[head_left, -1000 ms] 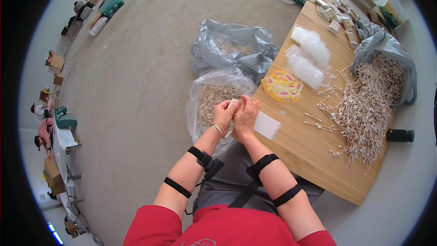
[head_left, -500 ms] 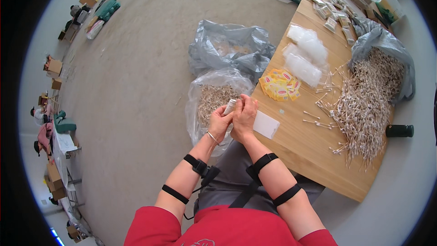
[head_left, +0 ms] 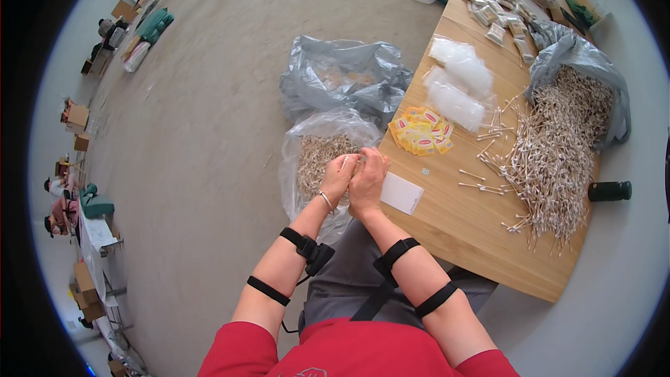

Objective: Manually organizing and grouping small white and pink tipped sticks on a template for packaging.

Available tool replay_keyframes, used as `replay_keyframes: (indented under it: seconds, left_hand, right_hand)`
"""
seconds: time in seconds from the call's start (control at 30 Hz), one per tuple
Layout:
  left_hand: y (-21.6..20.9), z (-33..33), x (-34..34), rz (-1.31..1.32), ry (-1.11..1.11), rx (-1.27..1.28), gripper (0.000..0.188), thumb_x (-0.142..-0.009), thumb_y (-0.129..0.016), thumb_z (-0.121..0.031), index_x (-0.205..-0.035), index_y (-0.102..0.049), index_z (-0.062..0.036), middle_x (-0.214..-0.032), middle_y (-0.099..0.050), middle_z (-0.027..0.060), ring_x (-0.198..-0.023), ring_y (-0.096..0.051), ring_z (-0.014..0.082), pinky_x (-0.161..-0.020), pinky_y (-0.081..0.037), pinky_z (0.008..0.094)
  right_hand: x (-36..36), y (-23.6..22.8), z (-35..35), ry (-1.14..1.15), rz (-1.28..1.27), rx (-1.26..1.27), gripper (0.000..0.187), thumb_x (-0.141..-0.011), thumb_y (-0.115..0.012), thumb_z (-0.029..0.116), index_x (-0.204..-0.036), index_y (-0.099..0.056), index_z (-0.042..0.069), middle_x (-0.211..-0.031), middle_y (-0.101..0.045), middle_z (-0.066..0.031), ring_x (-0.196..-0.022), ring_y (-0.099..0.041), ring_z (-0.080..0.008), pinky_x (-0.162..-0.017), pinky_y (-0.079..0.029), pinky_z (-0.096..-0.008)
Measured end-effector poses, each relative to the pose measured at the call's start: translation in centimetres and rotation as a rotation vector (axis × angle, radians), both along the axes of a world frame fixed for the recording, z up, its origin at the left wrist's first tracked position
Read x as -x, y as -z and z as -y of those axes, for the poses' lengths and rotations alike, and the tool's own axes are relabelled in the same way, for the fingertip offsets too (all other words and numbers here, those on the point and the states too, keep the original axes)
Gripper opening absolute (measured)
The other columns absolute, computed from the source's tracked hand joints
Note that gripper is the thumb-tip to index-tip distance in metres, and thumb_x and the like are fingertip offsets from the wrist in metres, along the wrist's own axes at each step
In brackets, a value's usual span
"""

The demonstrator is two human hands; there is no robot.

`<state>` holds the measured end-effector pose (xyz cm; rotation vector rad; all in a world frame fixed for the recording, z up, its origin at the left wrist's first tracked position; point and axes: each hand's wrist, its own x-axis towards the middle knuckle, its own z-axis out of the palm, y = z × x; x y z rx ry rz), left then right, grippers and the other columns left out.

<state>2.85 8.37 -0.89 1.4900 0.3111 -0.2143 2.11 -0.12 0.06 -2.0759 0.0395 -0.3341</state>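
Note:
My left hand [head_left: 338, 178] and my right hand [head_left: 367, 183] meet just off the table's left edge, above a clear plastic bag [head_left: 290, 171] of cotton swabs [head_left: 317, 160]. Both are closed around a small bundle of cotton swabs, mostly hidden by the fingers now; the earlier frame shows its white tips. Beside my right hand, a white card [head_left: 403, 193] lies on the wooden table [head_left: 474, 237]. A large heap of cotton swabs [head_left: 555, 160] spills from a grey plastic bag [head_left: 614, 101] on the right.
Yellow printed slips [head_left: 421, 131] and clear plastic sachets [head_left: 457, 87] lie on the table, with packed swab packets [head_left: 499, 17] farther back. A dark green cylinder [head_left: 609, 190] sits at the right edge. Another grey bag [head_left: 349, 63] stands on the floor. People work far left.
Both hands have shifted slightly, and my left fingers have closed over the swab bundle, so its white tips hardly show. The whole view has moved a little.

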Motion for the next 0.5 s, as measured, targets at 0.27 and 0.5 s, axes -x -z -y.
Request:
replay_keyframes:
  seconds: [0.27,0.5]
  left_hand:
    - [-0.4,-1.4,-0.3,-0.086,-0.002,0.09,0.018,-0.092,-0.057,-0.019,-0.091,-0.061,-0.0024,-0.08,-0.062,-0.0007,-0.069,-0.055,0.0047,-0.059,-0.046,0.0204]
    - [-1.0,-2.9,-0.6,0.047,0.023,-0.066,0.016,-0.091,-0.057,-0.017,-0.089,-0.061,-0.0026,-0.077,-0.062,-0.0007,-0.066,-0.053,0.0042,-0.057,-0.045,0.0204]
  right_hand:
    - [0.3,0.2,-1.2,-0.037,0.019,-0.132,0.032,-0.089,-0.045,0.01,-0.118,-0.043,-0.001,-0.139,-0.031,-0.0226,-0.135,-0.021,-0.0388,-0.109,-0.011,-0.0531]
    - [0.2,-1.0,-1.9,-0.076,0.04,-0.115,0.037,-0.09,-0.043,0.012,-0.125,-0.038,0.0,-0.145,-0.022,-0.0218,-0.138,-0.01,-0.0385,-0.11,-0.004,-0.0523]
